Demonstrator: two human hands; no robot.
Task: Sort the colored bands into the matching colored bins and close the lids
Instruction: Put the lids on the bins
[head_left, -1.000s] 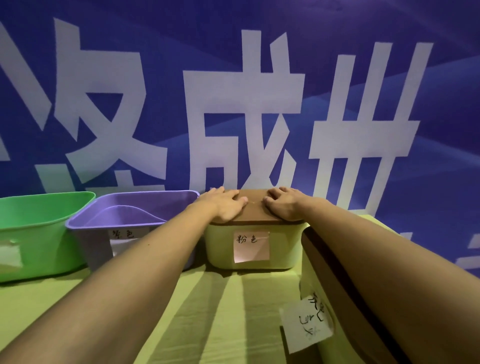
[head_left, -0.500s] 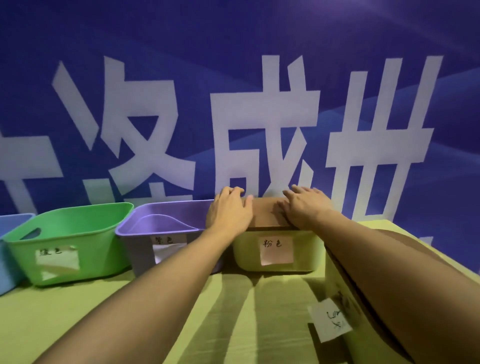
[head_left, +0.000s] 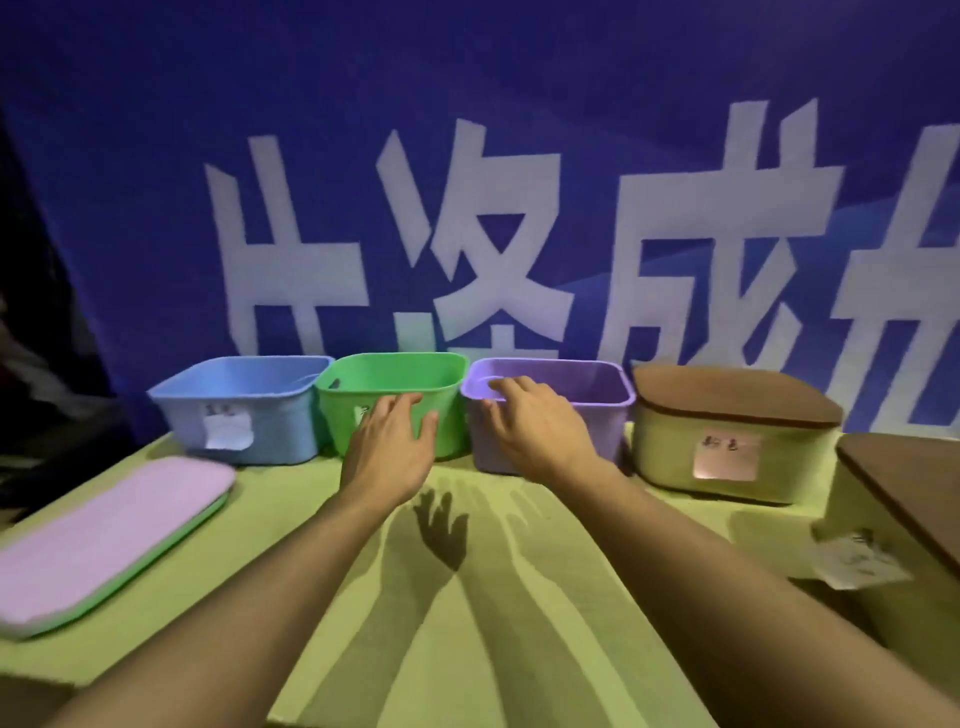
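Both hands are held out over the table with relaxed, slightly spread fingers, holding nothing. Left hand hangs in front of the green bin, its fingertips overlapping that bin's front wall in the view; whether they touch it cannot be told. Right hand reaches to the purple bin, with fingers over its near left rim.

Four bins stand in a row against the backdrop: a blue bin at the left, then the green, then the purple, all three without lids, their contents not visible from here. Just right of the purple bin stands a pale yellowish bin with a brown lid seated on it and a paper label on its front. At the right edge, nearer the camera, another bin carries a brown lid and a loose white label.

On the table's left lies a flat pink lid stacked on a green one, whose edge shows beneath it. A yellow-green cloth covers the table, and a blue banner with large white characters hangs behind.
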